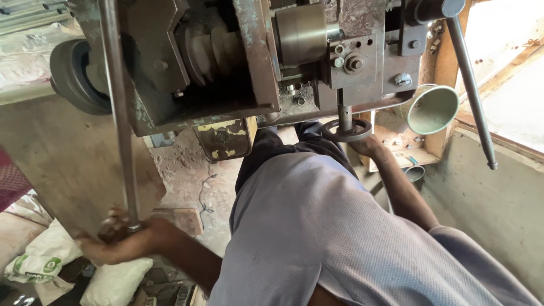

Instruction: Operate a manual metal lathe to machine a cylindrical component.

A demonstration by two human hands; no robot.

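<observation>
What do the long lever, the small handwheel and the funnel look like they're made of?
Long lever, gripped by the left hand: bare steel rod by the look, dull grey and scuffed. Small handwheel, under the right hand: probably cast iron or steel, dark and matte. Funnel: thin sheet metal, pale green inside, possibly painted or enamelled.

Your own dress, entered against the shirt (340,238) as landmark:

- Shirt: pale grey-lilac, short-sleeved, with a fine mesh-like weave; it fills the lower middle of the view and creases softly across its width.
- Sleeves: short, one ending at each side of the shirt, so that both your forearms are bare below them.
- Trousers (272,150): dark navy, showing directly above the shirt's upper edge.
- Left hand (116,235) and right hand (368,146): bare, out beyond the shirt, no gloves, rings or watch visible.
</observation>
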